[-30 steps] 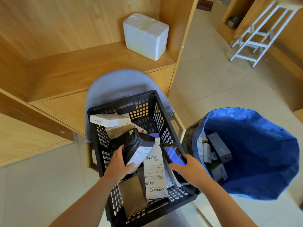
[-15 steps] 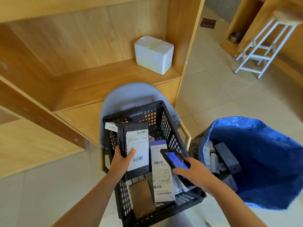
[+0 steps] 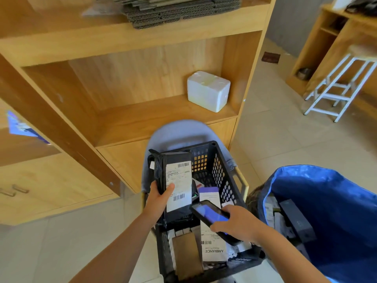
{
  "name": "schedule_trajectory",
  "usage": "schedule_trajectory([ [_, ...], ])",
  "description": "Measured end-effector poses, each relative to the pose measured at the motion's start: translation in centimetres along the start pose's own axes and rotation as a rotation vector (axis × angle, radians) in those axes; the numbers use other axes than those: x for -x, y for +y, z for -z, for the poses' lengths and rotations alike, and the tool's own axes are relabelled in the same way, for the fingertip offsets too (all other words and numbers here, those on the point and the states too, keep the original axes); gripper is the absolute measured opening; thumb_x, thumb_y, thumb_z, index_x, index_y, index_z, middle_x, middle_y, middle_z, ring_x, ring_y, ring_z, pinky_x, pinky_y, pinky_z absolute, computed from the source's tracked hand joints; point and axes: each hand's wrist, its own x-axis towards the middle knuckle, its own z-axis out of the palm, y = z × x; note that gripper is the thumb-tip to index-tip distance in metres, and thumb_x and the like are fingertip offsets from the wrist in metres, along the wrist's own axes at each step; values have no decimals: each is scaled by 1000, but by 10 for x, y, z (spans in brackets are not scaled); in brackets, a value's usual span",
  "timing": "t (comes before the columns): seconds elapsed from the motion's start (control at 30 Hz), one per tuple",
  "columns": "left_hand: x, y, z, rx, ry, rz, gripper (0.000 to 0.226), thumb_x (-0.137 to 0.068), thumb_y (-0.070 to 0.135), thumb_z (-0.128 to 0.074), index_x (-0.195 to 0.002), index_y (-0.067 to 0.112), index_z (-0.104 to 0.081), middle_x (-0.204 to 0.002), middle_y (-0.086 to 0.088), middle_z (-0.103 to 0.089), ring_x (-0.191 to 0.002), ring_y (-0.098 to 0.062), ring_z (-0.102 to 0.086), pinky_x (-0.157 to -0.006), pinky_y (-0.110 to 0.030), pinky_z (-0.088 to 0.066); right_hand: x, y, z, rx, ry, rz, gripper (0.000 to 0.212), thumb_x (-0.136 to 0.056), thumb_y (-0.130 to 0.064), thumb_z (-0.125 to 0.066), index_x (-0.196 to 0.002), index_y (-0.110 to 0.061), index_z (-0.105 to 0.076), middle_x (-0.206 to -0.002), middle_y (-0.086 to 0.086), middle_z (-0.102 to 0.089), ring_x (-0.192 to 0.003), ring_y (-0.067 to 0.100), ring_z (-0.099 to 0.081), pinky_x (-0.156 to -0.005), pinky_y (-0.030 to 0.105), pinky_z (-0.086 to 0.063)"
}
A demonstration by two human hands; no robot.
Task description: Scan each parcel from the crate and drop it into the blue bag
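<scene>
Black parcel (image 3: 177,186) upright in left hand (image 3: 158,202) grip, label at 11 o'clock from right hand (image 3: 237,223) gripping phone (image 3: 210,215).

Right of the hands the blue bag (image 3: 326,201) gapes open; the crate (image 3: 222,176) wall and a wooden handle (image 3: 241,181) stand between. Below them, parcels crowd the crate.

The crate (image 3: 219,172) at lower centre is black perforated plastic, pretty matt. The parcel (image 3: 175,180) held upright over it looks like a glossy black poly mailer with a white paper label. The bag (image 3: 334,205) on the right is shiny blue woven plastic. The shelving (image 3: 126,111) is smooth light wood, holding a matt white foam box (image 3: 208,90), with corrugated cardboard (image 3: 179,9) up top.
</scene>
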Motion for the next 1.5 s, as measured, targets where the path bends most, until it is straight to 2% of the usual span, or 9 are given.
schedule_trajectory([
  [0.1,2,2,-1,-15,15,5,65,-82,55,-68,-133,26,-41,-121,13,-61,-113,-14,-61,-100,-43,-50,1,0,-3,55,-8,-4,66,-64,-69,-67,-94,-12,-53,-87,3,-47,-70,17,-45,-63,31,-36],
  [0.23,2,1,-2,-17,13,-7,54,-91,39,-66,-135,22,-40,-124,11,-60,-118,-15,-57,-102,-37,-45,1,4,-6,79,4,-2,84,-61,-72,-65,-111,-5,-58,-91,3,-48,-73,17,-46,-65,32,-36],
  [0.4,0,-2,-3,5,13,3,53,-93,35,-65,-137,20,-39,-129,5,-59,-120,-16,-55,-104,-38,-44,3,7,-6,53,-21,12,69,-68,-67,-68,-112,-15,-58,-110,8,-61,-78,15,-53,-68,29,-41],
  [0.6,2,2,-12,-23,44,21,54,-94,33,-63,-138,18,-37,-125,4,-58,-111,-16,-58,-94,-34,-48,7,12,-2,-21,-11,35,71,-61,-68,-68,-110,-16,-61,-106,9,-66,-78,16,-59,-70,28,-47],
  [0.87,-6,2,-8,-94,137,4,62,-92,36,-65,-141,17,-33,-130,3,-53,-119,-19,-52,-100,-35,-43,14,15,5,-54,-20,63,67,-65,-60,-72,-110,-11,-64,-107,14,-68,-77,16,-59,-68,30,-46],
  [0.97,-10,-2,0,-134,172,23,65,-88,46,-66,-139,22,-34,-131,2,-55,-121,-25,-55,-102,-44,-46,15,13,6,-61,-30,56,66,-67,-57,-73,-111,-8,-65,-106,16,-68,-78,17,-59,-69,31,-47],
  [1.13,-10,-1,2,-118,184,30,61,-90,40,-67,-138,19,-36,-132,-3,-57,-119,-27,-56,-101,-45,-47,17,12,6,-36,-33,68,61,-70,-58,-72,-109,-12,-65,-108,12,-67,-94,30,-65,-73,32,-48],
  [1.37,-5,7,-2,-73,116,40,61,-91,46,-63,-142,27,-36,-128,7,-57,-117,-19,-57,-97,-37,-47,23,16,6,-88,-7,20,70,-59,-67,-67,-108,-18,-62,-104,7,-69,-94,26,-69,-84,40,-58],
  [1.5,5,29,-23,18,12,84,50,-98,43,-53,-141,23,-38,-126,7,-56,-108,-15,-55,-94,-31,-43,26,34,7,-137,106,-41,48,-72,-55,-73,-105,-24,-59,-96,-1,-68,-83,17,-69,-72,32,-58],
])
